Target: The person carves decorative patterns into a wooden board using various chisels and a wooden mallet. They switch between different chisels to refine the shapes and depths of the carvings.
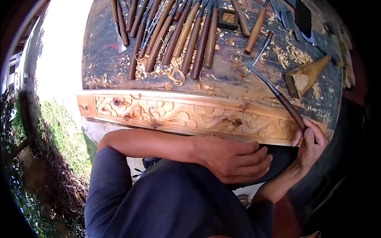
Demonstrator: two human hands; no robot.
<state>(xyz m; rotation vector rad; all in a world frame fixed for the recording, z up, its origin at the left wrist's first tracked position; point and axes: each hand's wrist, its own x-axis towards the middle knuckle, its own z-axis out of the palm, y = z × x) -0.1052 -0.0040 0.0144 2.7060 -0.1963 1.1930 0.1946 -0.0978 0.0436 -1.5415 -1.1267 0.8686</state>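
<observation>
My right hand [311,142] is closed around the dark wooden handle of a carving chisel [286,102] at the board's right end. The chisel's metal blade points up and left over the bench, clear of the carving. A long pale wooden board [186,117] carved with flower and scroll relief lies along the bench's near edge. My left hand [242,160] rests in front of my body, just below the board, with loosely bent fingers and nothing visible in them. Its palm is hidden.
Several wood-handled chisels [174,35] lie in a row on the dark workbench [101,51], among curled shavings [176,75]. At the right are a wooden mallet-like block [307,77], another chisel [264,47] and a phone-like black slab [303,20]. A small dark square holder [228,19] sits at the back.
</observation>
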